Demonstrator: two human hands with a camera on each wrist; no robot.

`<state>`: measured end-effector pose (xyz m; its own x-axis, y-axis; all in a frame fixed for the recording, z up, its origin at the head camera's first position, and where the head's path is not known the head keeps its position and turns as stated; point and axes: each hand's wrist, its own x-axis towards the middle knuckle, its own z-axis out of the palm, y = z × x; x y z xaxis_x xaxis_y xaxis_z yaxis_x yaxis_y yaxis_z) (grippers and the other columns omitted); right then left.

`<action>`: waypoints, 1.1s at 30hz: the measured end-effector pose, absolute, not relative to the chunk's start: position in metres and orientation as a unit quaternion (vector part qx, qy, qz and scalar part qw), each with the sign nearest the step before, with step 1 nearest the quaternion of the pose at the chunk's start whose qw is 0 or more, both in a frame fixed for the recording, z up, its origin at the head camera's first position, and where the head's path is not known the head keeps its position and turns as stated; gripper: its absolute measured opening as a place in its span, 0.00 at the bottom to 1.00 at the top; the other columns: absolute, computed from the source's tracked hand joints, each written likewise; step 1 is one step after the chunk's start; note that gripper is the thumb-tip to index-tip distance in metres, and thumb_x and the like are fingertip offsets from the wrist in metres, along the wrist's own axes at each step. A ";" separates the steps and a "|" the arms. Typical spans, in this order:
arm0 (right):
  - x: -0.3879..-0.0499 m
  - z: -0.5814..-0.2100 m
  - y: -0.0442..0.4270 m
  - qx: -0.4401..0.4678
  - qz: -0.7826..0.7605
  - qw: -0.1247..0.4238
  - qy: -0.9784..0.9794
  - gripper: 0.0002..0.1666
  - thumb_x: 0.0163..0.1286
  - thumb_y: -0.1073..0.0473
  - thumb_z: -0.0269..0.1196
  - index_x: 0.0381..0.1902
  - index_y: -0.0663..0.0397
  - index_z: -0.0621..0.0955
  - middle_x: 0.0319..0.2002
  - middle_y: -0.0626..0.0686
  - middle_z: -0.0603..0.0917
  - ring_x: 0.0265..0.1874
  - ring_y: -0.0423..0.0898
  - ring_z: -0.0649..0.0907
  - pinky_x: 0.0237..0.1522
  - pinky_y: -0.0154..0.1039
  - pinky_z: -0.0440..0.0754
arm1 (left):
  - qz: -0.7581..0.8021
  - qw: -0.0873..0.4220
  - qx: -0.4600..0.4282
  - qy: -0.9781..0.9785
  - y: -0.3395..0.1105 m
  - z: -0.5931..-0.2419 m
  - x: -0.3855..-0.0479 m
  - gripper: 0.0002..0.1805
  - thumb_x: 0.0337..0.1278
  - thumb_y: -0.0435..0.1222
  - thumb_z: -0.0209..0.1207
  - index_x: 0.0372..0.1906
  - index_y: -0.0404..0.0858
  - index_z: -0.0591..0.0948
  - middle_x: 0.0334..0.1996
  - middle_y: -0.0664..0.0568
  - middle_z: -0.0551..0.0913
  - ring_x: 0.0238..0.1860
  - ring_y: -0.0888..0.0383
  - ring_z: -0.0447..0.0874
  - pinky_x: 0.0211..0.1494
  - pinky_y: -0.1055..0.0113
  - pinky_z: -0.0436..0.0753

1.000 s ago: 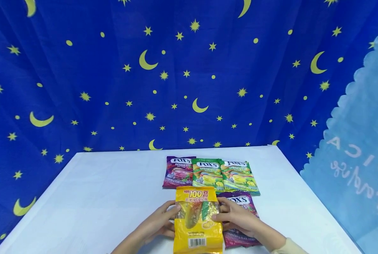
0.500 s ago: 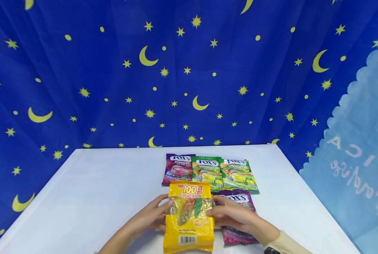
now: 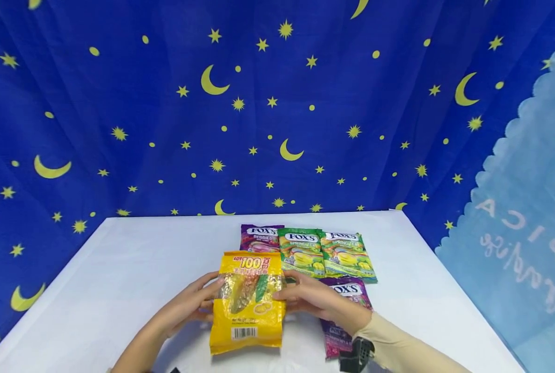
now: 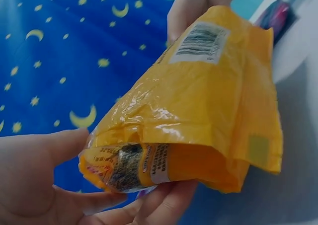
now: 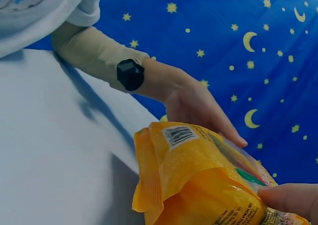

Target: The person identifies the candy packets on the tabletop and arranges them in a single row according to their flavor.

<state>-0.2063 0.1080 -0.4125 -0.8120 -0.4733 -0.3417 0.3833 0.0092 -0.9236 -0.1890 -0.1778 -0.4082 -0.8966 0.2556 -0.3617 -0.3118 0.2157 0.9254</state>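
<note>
A yellow LOT 100 candy bag (image 3: 246,320) with a clear window is held up between both hands in the head view. My left hand (image 3: 190,305) grips its left side, thumb on the front and fingers behind. On the other side my right hand (image 3: 316,299) grips the bag's right edge, thumb on the front. In the left wrist view the bag (image 4: 198,96) shows its barcode and folded bottom seal. The right wrist view shows the right thumb (image 5: 293,199) against the bag's side. A purple FOX'S candy bag (image 3: 352,295) lies partly behind my right forearm.
At the back of the white table (image 3: 142,269) lie a purple FOX'S berries bag (image 3: 260,239), partly covered by the yellow bag, and two green FOX'S spring tea bags (image 3: 302,254) side by side. A blue star-and-moon curtain (image 3: 259,119) hangs behind; a light blue cloth (image 3: 529,207) hangs right.
Both hands have carried the yellow candy bag leftward and a little away from me. More of the purple bag at the near right shows. The FOX'S bags lie as before.
</note>
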 end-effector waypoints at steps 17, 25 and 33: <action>-0.253 -0.420 0.017 -0.074 -0.722 0.305 0.617 0.36 0.61 0.67 0.66 0.63 0.68 0.64 0.48 0.62 0.79 0.45 0.54 0.83 0.47 0.50 0.82 | 0.583 0.201 -0.061 0.785 -0.257 -0.398 -0.216 0.47 0.66 0.62 0.45 0.71 0.26 0.52 0.54 0.38 0.76 0.46 0.52 0.79 0.50 0.51 0.81; -0.273 -0.413 -0.022 -0.052 -0.739 0.311 0.596 0.35 0.62 0.67 0.66 0.64 0.66 0.64 0.44 0.62 0.81 0.44 0.54 0.84 0.46 0.48 0.83 | 0.529 0.184 -0.097 0.823 -0.285 -0.388 -0.235 0.59 0.60 0.70 0.39 0.72 0.23 0.43 0.63 0.27 0.63 0.58 0.39 0.70 0.55 0.48 0.77; -0.290 -0.413 -0.052 -0.048 -0.762 0.315 0.564 0.34 0.63 0.67 0.65 0.65 0.63 0.66 0.44 0.60 0.81 0.46 0.54 0.83 0.48 0.47 0.82 | 0.517 0.152 -0.150 0.829 -0.302 -0.382 -0.249 0.60 0.57 0.73 0.33 0.73 0.25 0.40 0.64 0.27 0.60 0.60 0.36 0.64 0.58 0.46 0.72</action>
<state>-0.2902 -0.0524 -0.4133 -0.7973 -0.5342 -0.2810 0.4250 -0.1662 -0.8898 -0.2493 -0.3022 -0.3823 -0.9088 -0.0908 -0.4073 -0.4056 0.4210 0.8113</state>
